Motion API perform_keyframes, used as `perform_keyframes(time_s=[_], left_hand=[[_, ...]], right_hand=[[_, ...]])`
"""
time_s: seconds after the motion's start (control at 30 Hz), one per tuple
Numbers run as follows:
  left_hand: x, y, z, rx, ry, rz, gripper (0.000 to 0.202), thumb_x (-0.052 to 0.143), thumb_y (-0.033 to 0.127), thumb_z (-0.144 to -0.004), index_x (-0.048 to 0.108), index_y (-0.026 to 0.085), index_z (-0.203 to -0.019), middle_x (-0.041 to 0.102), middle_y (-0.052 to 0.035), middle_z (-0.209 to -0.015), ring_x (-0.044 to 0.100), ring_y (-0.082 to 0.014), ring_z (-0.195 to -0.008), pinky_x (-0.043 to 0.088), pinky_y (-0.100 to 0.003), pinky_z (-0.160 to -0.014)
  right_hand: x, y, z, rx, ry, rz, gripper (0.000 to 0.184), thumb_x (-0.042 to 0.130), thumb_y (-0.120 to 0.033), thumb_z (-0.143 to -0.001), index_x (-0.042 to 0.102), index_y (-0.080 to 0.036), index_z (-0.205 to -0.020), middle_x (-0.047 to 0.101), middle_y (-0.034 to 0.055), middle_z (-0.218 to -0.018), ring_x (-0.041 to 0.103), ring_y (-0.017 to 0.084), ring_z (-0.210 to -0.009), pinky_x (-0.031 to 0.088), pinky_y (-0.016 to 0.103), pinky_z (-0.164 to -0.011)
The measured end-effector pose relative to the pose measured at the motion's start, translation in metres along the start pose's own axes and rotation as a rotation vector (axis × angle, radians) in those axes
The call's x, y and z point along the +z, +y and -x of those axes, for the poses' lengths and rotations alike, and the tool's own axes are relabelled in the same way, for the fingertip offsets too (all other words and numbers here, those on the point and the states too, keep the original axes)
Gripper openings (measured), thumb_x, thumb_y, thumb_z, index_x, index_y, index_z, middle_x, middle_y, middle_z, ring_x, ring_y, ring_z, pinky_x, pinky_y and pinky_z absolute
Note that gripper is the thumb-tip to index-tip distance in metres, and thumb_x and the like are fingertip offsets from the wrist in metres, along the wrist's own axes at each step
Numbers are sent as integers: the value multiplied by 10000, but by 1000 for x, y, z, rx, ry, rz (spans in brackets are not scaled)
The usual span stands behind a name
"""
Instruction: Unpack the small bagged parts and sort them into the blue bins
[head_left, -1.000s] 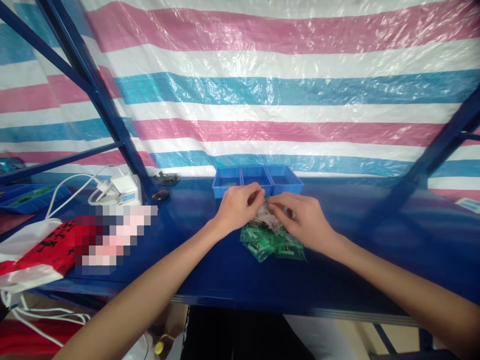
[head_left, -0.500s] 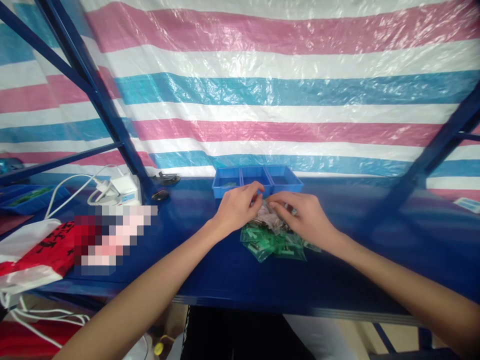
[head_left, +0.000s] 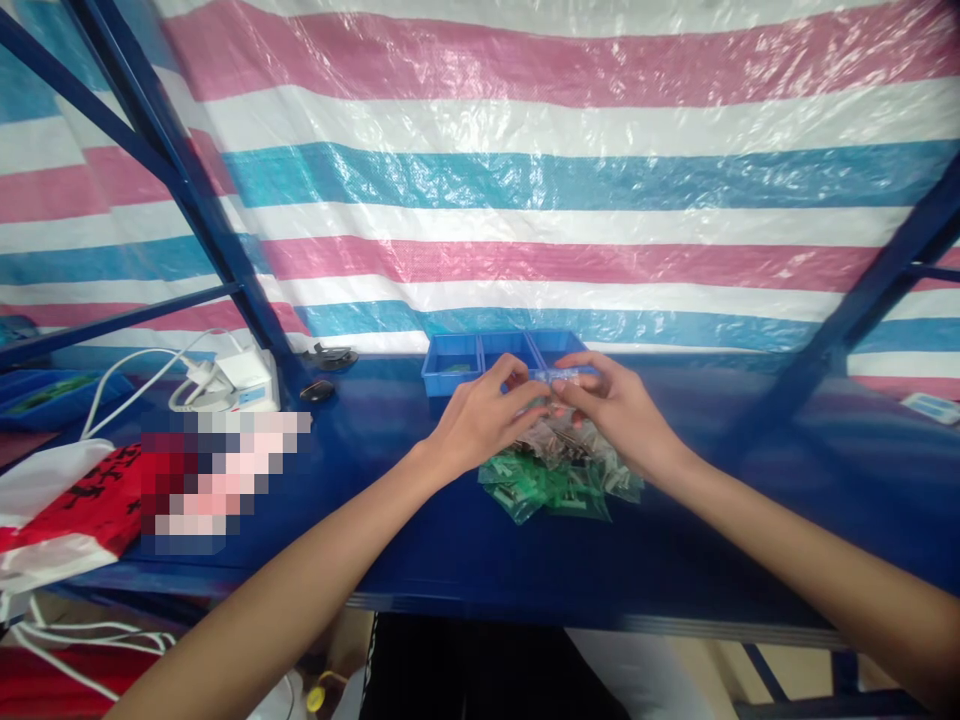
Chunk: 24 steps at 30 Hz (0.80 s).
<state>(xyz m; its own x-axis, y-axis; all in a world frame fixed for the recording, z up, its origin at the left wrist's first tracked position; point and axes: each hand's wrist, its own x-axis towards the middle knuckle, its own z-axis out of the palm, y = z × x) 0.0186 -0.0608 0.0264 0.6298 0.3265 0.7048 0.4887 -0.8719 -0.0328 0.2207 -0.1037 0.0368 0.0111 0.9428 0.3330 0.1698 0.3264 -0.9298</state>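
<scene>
Above a pile of small plastic bags, my left hand (head_left: 487, 412) and my right hand (head_left: 621, 408) meet with bent, pinching fingers. Between the fingertips is a small clear plastic bag (head_left: 561, 376), partly covered by them; its contents are too small to make out. Beneath the hands lie clear bags (head_left: 559, 442) with small greyish-brown pieces in them. Green plastic bags (head_left: 544, 487) spread out on the near side of the heap. Just behind the hands stands a row of three blue bins (head_left: 451, 380); the left one has something greenish at its bottom.
The blue table (head_left: 420, 530) carries a white power strip (head_left: 251, 385) with plugs and cables at the left. Dark small objects (head_left: 318, 390) lie near the rack post (head_left: 202, 220). A red and white bag (head_left: 90, 495) is at the left edge. A striped sheet (head_left: 525, 180) hangs behind.
Both hands have lifted slightly off the pile, and a small clear bag now shows between their fingers. More of the clear bags beneath is visible.
</scene>
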Motion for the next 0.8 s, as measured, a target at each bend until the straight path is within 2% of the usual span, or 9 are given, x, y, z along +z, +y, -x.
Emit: perform_keyframes(time_s=[0.1,0.2,0.3,0.4,0.5,0.57,0.63,0.7,0.8], left_hand=[[1,-2,0,20,58,-7,228,469,306,-1055,670,252,-1149,583,-52,-1036,588,-120,-825,488,-229,-644],[2,-6,0,4,127,21,213,486,307,-1052,674,217,-1097,610,-53,-1018,609,-125,-840,514,-240,-686],[3,-8,-1,-18,178,56,184,498,279,-1042,658,189,-1041,623,-52,-992,621,-130,-839,519,-244,-693],[3,-6,-2,-45,171,85,156,494,244,-1032,630,170,-1009,627,-49,-966,614,-127,-815,513,-244,-683],[1,-2,-3,-38,136,89,162,483,247,-1026,605,165,-956,622,-41,-919,595,-121,-771,504,-241,-660],[1,0,-3,-17,120,75,163,479,259,-1027,601,171,-964,619,-37,-908,594,-121,-766,499,-235,-646],[1,1,-2,-12,109,65,159,498,290,-1025,596,180,-1080,621,-40,-952,601,-124,-777,493,-230,-627],[1,1,-1,-8,68,56,259,534,353,-1015,556,197,-1220,616,-50,-1025,610,-132,-804,491,-226,-606],[3,1,0,9,-12,28,343,572,423,-993,536,214,-1263,597,-62,-1095,630,-157,-879,498,-225,-594]], right_hand=[[0,4,-1,-28,33,48,315,733,-408,-850,640,-196,-1065,715,62,-877,668,201,-711,532,291,-524],[-1,6,-2,-87,41,89,245,647,-390,-906,670,-200,-1059,696,95,-1099,672,191,-756,585,344,-639],[-1,3,0,-113,-72,123,201,564,-303,-935,689,-222,-1070,715,74,-1085,689,198,-795,590,401,-782],[2,-2,5,-151,-163,141,201,587,-252,-905,687,-242,-1079,726,58,-1075,683,234,-972,556,414,-888],[5,-3,8,-131,-163,185,148,609,-335,-922,683,-227,-993,726,54,-961,665,229,-887,532,376,-792],[6,-3,8,-115,-141,203,194,627,-401,-922,679,-215,-903,709,47,-871,634,214,-794,500,349,-714],[6,-1,7,-101,-101,182,252,650,-445,-909,666,-208,-824,672,33,-795,599,197,-742,475,332,-687],[4,0,5,-72,-52,131,292,673,-474,-893,654,-205,-780,634,20,-752,573,182,-715,461,320,-676],[2,0,4,-35,-21,43,298,713,-477,-864,655,-202,-764,629,18,-777,568,176,-730,461,311,-678]])
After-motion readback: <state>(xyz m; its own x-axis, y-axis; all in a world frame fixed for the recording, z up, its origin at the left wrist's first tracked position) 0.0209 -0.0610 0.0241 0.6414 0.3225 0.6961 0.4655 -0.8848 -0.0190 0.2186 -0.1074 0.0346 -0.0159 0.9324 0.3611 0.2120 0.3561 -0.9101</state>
